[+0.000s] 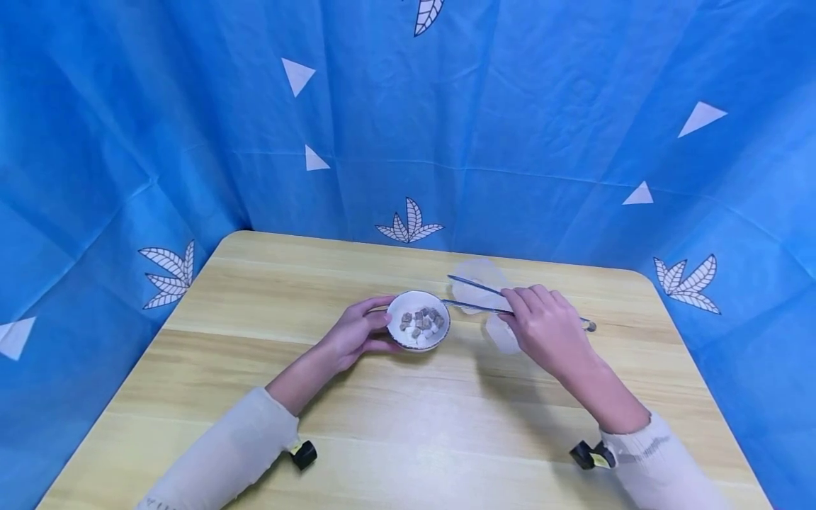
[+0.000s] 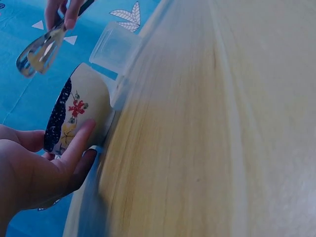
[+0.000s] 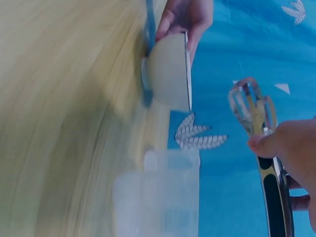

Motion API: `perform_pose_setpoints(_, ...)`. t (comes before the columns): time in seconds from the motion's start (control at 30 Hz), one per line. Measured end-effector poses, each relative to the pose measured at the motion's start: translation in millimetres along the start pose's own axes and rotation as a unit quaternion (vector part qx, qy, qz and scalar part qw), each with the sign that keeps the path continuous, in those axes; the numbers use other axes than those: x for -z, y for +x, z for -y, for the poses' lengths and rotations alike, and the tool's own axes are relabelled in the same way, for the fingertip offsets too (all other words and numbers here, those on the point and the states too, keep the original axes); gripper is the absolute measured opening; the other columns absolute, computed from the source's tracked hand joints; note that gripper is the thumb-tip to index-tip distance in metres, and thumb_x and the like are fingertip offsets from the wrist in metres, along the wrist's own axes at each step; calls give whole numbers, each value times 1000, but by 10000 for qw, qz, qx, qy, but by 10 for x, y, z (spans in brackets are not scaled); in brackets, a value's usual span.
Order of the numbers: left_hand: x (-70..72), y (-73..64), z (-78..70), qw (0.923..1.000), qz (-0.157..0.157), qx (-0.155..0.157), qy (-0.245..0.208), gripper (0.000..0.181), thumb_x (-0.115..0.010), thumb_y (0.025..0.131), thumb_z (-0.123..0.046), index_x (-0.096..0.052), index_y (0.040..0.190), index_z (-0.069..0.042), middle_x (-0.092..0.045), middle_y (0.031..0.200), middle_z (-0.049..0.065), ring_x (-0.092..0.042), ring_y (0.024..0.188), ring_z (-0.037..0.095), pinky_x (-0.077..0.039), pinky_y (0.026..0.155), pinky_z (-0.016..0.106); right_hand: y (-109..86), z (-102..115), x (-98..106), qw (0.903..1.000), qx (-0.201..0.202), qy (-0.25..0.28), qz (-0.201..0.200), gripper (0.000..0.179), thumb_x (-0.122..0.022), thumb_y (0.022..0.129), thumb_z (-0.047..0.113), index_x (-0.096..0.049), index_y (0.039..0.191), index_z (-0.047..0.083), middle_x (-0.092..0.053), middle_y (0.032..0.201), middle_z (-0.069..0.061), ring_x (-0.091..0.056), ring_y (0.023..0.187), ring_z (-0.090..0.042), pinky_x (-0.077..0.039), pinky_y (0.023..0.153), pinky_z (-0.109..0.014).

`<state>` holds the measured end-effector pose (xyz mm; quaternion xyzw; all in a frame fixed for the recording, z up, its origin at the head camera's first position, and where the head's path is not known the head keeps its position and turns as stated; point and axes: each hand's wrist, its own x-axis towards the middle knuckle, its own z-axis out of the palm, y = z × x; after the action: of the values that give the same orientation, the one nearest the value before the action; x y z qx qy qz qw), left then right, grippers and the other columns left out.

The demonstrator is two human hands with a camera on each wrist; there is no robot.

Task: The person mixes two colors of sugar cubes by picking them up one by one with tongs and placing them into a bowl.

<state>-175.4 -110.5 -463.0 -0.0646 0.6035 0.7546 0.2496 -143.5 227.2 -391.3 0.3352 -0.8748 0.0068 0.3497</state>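
Note:
My left hand [image 1: 349, 334] grips a small round bowl [image 2: 94, 96] by its left side, thumb near the rim and fingers against the outer wall. Outside, the bowl is cream with red and yellow flowers and a dark speckled band. Several small grey-brown cubes [image 1: 422, 322] lie in it. To the right, my right hand [image 1: 550, 327] holds a pair of metal tongs [image 3: 270, 190] with dark inlays on the handle. Their two arms are spread apart and point left, slotted heads close to the bowl's upper right edge in the head view.
Behind and below the right hand stands a clear plastic container [image 3: 158, 197], with a second translucent piece [image 1: 503, 334] beside it. The pale wooden table [image 1: 408, 425] ends at a blue patterned curtain [image 1: 510, 142]. Each sleeve has a dark device [image 1: 304, 455] at the wrist.

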Motion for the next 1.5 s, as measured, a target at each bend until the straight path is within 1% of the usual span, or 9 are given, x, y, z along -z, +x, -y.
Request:
perform_pose_setpoints(0.17, -4, 19, 21, 10000, 77, 19, -39, 50, -53, 104, -5, -48, 153, -14, -54, 149, 21, -64, 126, 38, -65, 93, 50, -197, -167, 78, 9983, -361, 410, -201, 36, -70, 96, 26, -71, 113, -6, -76, 97, -20, -72, 84, -37, -64, 65, -51)
perform_pose_setpoints(0.37, 12, 14, 12, 9999, 138, -33, -47, 51, -52, 105, -4, -46, 155, -13, -52, 151, 24, -62, 129, 42, -64, 94, 51, -399, -349, 140, 9939, -924, 554, -215, 64, -42, 109, 52, -71, 114, -5, -75, 100, -25, -73, 88, -42, -62, 63, -58)
perform_pose_setpoints(0.47, 22, 3, 3, 9999, 155, -35, -58, 52, -52, 105, -4, -45, 156, -13, -50, 152, 24, -61, 131, 43, -64, 95, 51, -475, -417, 142, 9916, -1148, 587, -126, 54, -56, 106, 45, -71, 115, -6, -75, 102, -26, -73, 90, -44, -62, 65, -60)
perform_pose_setpoints(0.6, 26, 2, 0, 9998, 160, -27, -63, 52, -52, 105, -4, -45, 156, -12, -50, 153, 24, -60, 131, 43, -64, 95, 52, -551, -482, 136, 9886, -1399, 559, -41, 39, -79, 85, 20, -72, 113, -7, -75, 100, -26, -73, 85, -42, -61, 62, -59)
perform_pose_setpoints(0.73, 29, 3, -8, 9999, 81, 30, -81, 52, -53, 104, -4, -47, 155, -15, -52, 152, 22, -62, 130, 41, -64, 95, 53, -580, -512, 133, 9824, -1780, 545, 160, 38, -84, 77, 12, -72, 107, -7, -75, 91, -25, -71, 71, -38, -58, 53, -56)
perform_pose_setpoints(0.93, 19, 5, -24, 9999, 53, 37, -94, 51, -53, 104, -3, -48, 154, -15, -53, 151, 22, -63, 128, 40, -64, 94, 53, -613, -559, 173, 9574, -2559, 773, 1094, 30, -81, 83, 13, -71, 104, -6, -72, 85, -21, -65, 65, -28, -56, 53, -52)
perform_pose_setpoints(1.17, 27, 1, -34, 9999, 69, 50, -121, 51, -54, 104, -3, -49, 153, -15, -53, 151, 21, -63, 128, 39, -64, 94, 52, -693, -657, 156, 9356, -3024, 937, 1562, 32, -79, 84, 14, -69, 101, -12, -71, 85, -24, -63, 66, -29, -57, 58, -52)
perform_pose_setpoints(1.37, 33, -6, -44, 9999, 81, 49, -82, 50, -54, 104, -4, -50, 153, -15, -53, 150, 20, -63, 128, 38, -64, 94, 51, -722, -728, 129, 9074, -3396, 1119, 2209, 37, -76, 86, 19, -67, 102, -13, -71, 88, -28, -67, 75, -40, -59, 68, -58)
perform_pose_setpoints(1.5, 36, -2, -32, 9998, 140, 51, -120, 50, -54, 104, -4, -49, 153, -14, -53, 151, 21, -63, 128, 39, -64, 94, 52, -771, -791, 104, 8879, -3538, 1185, 2689, 40, -73, 88, 23, -66, 101, -14, -68, 84, -26, -62, 73, -37, -57, 65, -55)
